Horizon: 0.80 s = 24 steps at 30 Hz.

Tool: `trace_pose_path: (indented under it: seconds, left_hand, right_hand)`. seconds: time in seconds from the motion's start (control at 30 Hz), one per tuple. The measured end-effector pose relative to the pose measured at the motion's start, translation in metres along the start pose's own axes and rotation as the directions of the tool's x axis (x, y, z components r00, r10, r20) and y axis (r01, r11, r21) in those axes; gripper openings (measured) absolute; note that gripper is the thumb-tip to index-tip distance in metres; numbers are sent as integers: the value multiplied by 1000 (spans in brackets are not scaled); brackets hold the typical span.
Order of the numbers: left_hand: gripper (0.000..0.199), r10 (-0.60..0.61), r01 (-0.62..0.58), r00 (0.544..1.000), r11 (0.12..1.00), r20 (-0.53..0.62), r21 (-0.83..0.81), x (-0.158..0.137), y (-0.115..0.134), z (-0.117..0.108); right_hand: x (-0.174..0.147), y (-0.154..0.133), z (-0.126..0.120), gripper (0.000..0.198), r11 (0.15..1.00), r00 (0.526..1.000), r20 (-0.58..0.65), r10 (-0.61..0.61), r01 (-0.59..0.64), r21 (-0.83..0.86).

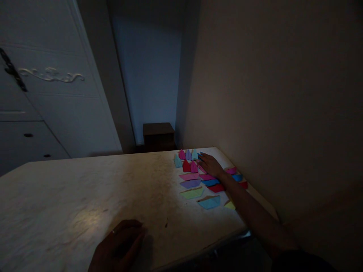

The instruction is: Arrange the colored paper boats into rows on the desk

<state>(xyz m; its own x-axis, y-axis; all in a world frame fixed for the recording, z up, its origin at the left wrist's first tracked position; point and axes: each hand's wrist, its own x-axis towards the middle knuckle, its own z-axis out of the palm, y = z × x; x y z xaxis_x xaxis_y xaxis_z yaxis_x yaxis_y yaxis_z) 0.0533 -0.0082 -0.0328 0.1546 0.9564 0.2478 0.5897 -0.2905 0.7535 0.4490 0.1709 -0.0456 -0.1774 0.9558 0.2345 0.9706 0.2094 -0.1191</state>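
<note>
Folded paper boats in several colours stand in rows on the right part of the table. My right hand (210, 164) reaches over them to the back row, its fingers closed on a small blue folded paper boat (200, 154) that they partly hide. Beside it in that row are a pale turquoise boat (194, 154), a lilac one (188, 155) and a magenta one (182, 154). Nearer me lie a light green boat (193, 193) and a light blue boat (210, 202). My left hand (120, 243) rests at the front of the table, fingers curled in, nothing visible in it.
The pale, stained tabletop (85, 196) stretches left. A brown wall (269, 94) runs along its right side. Behind stand a white cabinet (65, 113) with a dark handle and a small dark wooden stand (158, 129). The light is dim.
</note>
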Motion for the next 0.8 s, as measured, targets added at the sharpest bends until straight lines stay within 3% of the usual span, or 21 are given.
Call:
trace_pose_path:
  seconds: [0.23,0.47,0.7,0.8]
  left_hand:
    - [34,-38,38,999,999,-15,-27,0,0,4]
    - [32,-127,128,992,991,16,-35,1,16,-1]
    - [50,-135,141,976,990,168,-27,9,25,-4]
    - [42,8,19,924,997,381,-69,14,33,-9]
  right_hand:
    - [-2,-5,-8,47,996,999,-36,36,-33,82]
    - [-4,-12,-18,44,993,998,-25,66,-63,96]
    - [-7,-9,-21,36,988,996,-5,88,-87,128]
    - [-9,-7,-25,41,984,996,-17,93,-89,154]
